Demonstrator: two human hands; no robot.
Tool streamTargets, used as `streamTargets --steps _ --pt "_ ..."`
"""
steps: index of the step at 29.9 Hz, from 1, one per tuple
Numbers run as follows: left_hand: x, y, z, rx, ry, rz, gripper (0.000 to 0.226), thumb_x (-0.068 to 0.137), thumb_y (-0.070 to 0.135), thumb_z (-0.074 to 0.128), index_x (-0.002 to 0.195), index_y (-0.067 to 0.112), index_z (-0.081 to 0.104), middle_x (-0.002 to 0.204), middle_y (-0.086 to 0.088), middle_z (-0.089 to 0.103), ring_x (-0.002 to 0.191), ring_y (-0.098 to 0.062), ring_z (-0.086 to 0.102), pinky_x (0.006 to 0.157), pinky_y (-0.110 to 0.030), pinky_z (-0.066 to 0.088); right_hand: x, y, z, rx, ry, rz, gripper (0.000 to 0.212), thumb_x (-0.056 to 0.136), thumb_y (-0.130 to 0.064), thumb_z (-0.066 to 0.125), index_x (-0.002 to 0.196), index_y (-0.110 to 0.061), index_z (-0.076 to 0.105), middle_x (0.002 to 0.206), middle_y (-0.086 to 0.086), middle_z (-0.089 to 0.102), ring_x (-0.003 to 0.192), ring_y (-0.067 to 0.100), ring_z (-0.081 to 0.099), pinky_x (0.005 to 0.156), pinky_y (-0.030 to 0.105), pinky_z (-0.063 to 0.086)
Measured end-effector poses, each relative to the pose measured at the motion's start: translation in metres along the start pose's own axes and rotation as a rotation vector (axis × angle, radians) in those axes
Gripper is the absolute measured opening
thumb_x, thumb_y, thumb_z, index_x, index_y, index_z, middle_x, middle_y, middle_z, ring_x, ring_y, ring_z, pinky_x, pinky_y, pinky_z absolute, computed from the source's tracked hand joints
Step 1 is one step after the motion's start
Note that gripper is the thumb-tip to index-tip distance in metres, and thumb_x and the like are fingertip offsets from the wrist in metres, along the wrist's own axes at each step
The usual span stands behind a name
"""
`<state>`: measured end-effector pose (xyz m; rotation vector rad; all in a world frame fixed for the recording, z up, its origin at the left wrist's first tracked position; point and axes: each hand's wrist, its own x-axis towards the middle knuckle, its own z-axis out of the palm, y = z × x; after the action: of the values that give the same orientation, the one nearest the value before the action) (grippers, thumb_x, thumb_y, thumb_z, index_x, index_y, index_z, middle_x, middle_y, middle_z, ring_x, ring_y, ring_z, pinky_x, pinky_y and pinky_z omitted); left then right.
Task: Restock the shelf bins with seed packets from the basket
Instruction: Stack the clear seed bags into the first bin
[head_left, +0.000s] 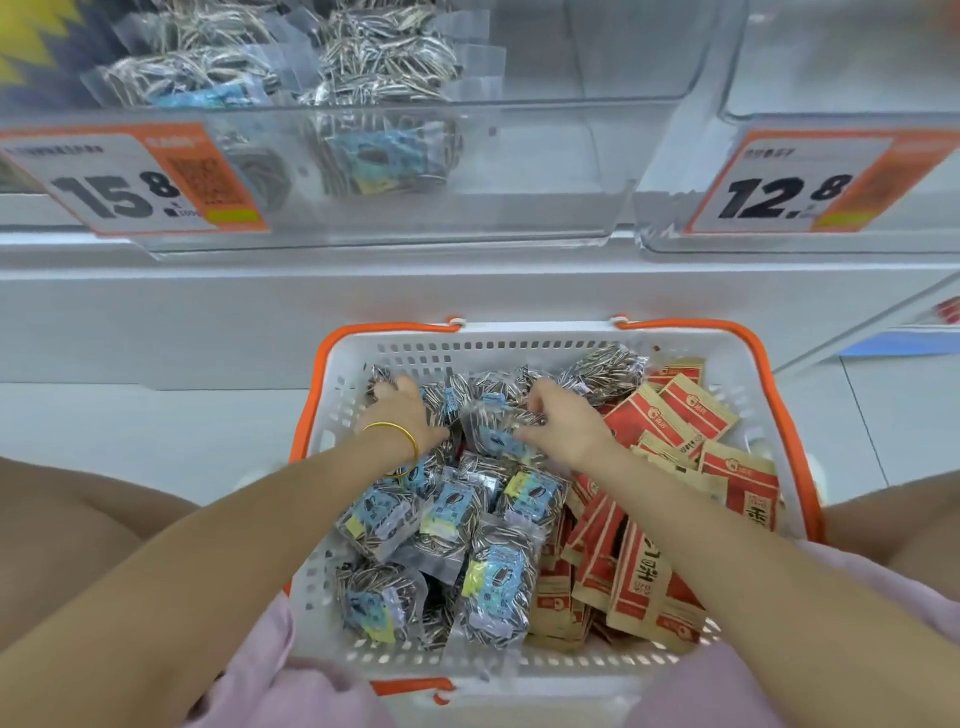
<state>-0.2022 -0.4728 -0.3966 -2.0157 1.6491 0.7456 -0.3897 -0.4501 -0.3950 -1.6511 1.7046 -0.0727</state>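
Clear seed packets (457, 525) with blue labels fill left and middle of white basket (727, 358); red-and-tan packets (675, 467) stacked along its right side. Left hand (400, 410), gold bangle (395, 441) on wrist, reaches into far left corner, fingers curled onto packets; grip unclear. Right hand (561, 421) pinches one clear packet (493, 431) mid-basket. Clear shelf bin (545, 171) above holds same striped seed packets at left, price tag (130, 176) reading 15.8 on front.
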Motion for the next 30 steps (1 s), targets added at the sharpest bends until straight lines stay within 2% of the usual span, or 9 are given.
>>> streamTargets --steps 4,8,12,15,19,24,28,29,30 --pt "-0.006 0.003 -0.008 -0.177 -0.08 -0.106 0.088 0.075 0.04 0.071 0.137 0.004 0.022 0.128 -0.019 0.039 0.109 -0.031 0.052 0.086 -0.038 0.051 -0.011 0.004 -0.02 0.646 -0.12 0.187 0.038 0.087 -0.018 0.068 0.12 -0.009 0.052 0.102 0.008 0.062 0.09 0.016 0.058 0.075 0.02 0.044" --pt "-0.022 0.007 -0.025 -0.352 -0.142 -0.028 0.081 0.08 0.017 0.066 0.143 -0.001 0.019 0.071 -0.002 0.048 0.06 -0.011 0.045 0.05 -0.021 0.043 -0.02 0.0 -0.023 0.823 -0.211 0.228 0.06 0.089 -0.015 0.064 0.142 -0.006 0.037 0.134 0.01 0.052 0.108 0.019 0.055 0.087 0.028 0.044" --pt "-0.042 0.0 -0.03 -0.614 -0.175 0.051 0.08 0.081 0.007 0.067 0.146 0.011 0.021 0.088 -0.002 0.049 0.065 -0.011 0.045 0.053 -0.02 0.049 -0.027 -0.008 -0.027 0.968 -0.291 0.254 0.054 0.087 -0.01 0.064 0.135 -0.01 0.041 0.122 0.008 0.053 0.101 0.02 0.056 0.093 0.036 0.048" --pt "-0.057 -0.003 -0.034 -0.706 -0.071 0.1 0.084 0.074 0.011 0.075 0.141 0.011 0.025 0.096 0.0 0.048 0.089 -0.021 0.051 0.067 -0.028 0.047 -0.04 -0.02 -0.032 1.208 -0.378 0.256 0.021 0.085 -0.005 0.058 0.099 -0.013 0.045 0.106 0.01 0.051 0.086 0.024 0.057 0.079 0.038 0.055" --pt "-0.081 -0.005 -0.045 -0.636 -0.034 0.176 0.106 0.06 0.022 0.076 0.145 0.014 0.013 0.127 -0.017 0.043 0.108 -0.036 0.054 0.085 -0.038 0.051 -0.054 -0.033 -0.033 1.461 -0.48 0.171 0.051 0.064 -0.005 0.063 0.111 -0.011 0.043 0.133 0.022 0.044 0.116 0.038 0.049 0.099 0.06 0.042" --pt "-0.112 -0.011 -0.066 -0.607 0.021 0.388 0.089 0.078 -0.004 0.061 0.145 0.023 0.01 0.13 -0.015 0.033 0.075 -0.022 0.057 0.053 -0.021 0.051 -0.082 -0.058 -0.047 1.553 -0.524 0.038 0.044 0.078 0.003 0.044 0.121 -0.007 0.047 0.106 0.018 0.067 0.105 0.035 0.061 0.089 0.057 0.048" --pt "-0.135 -0.023 -0.089 -0.936 -0.149 0.402 0.07 0.086 -0.011 0.055 0.14 0.019 0.022 0.1 -0.006 0.045 0.068 -0.02 0.061 0.055 -0.024 0.058 -0.097 -0.072 -0.056 1.504 -0.399 0.036 0.07 0.088 0.006 0.039 0.149 -0.002 0.005 0.129 0.016 0.037 0.125 0.043 0.041 0.072 0.051 0.051" --pt "-0.14 -0.026 -0.094 -0.966 -0.171 0.395 0.068 0.086 -0.012 0.053 0.14 0.017 0.024 0.102 -0.008 0.046 0.071 -0.022 0.063 0.059 -0.027 0.059 -0.099 -0.075 -0.057 1.464 -0.398 0.017 0.082 0.084 0.005 0.048 0.14 0.002 -0.012 0.136 0.022 0.034 0.123 0.043 0.044 0.075 0.056 0.052" --pt "-0.145 -0.029 -0.1 -0.997 -0.185 0.4 0.066 0.085 -0.013 0.052 0.139 0.015 0.025 0.104 -0.012 0.048 0.075 -0.024 0.064 0.063 -0.031 0.06 -0.1 -0.079 -0.059 1.496 -0.446 -0.006 0.054 0.078 0.002 0.06 0.109 -0.014 0.019 0.141 0.027 0.035 0.12 0.042 0.05 0.08 0.059 0.052"
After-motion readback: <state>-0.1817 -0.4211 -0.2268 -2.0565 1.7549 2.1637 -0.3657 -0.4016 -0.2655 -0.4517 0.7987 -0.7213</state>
